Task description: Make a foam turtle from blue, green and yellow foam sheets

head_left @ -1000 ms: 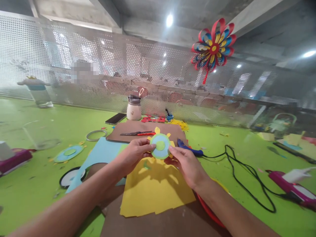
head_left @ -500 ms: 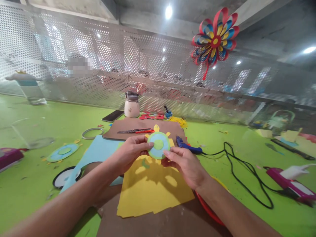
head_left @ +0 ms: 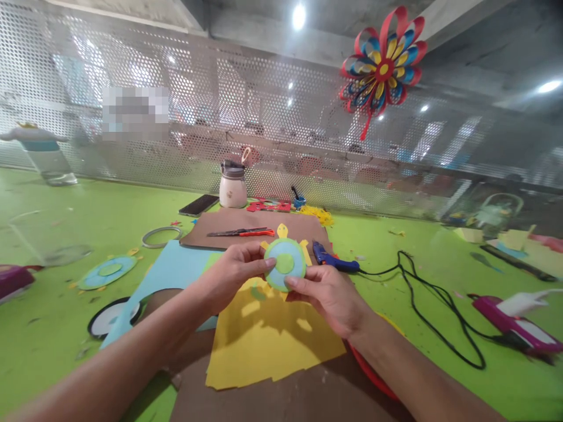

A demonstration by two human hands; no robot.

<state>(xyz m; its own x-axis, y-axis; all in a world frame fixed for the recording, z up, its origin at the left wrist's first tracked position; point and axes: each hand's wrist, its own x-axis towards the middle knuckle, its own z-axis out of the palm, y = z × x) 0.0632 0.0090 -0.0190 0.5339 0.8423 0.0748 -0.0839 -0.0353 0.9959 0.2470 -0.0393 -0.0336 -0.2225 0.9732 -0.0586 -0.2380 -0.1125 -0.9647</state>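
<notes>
Between my hands is a paper turtle, with a round blue and green shell and a yellow head and legs. My left hand pinches its left edge, thumb on the shell. At its lower right edge, my right hand grips it with thumb in front and fingers behind. Under it lies a cut sheet of yellow paper on brown card. A blue glue gun rests just beyond my right hand. Scissors with orange handles lie behind the turtle.
Another paper turtle lies at left, near a tape roll and light blue paper. A black cable loops toward a purple power strip. A bottle and a phone stand at the back.
The turtle has come slightly closer and to the right, held by both hands throughout. The camera view has shifted a little.
</notes>
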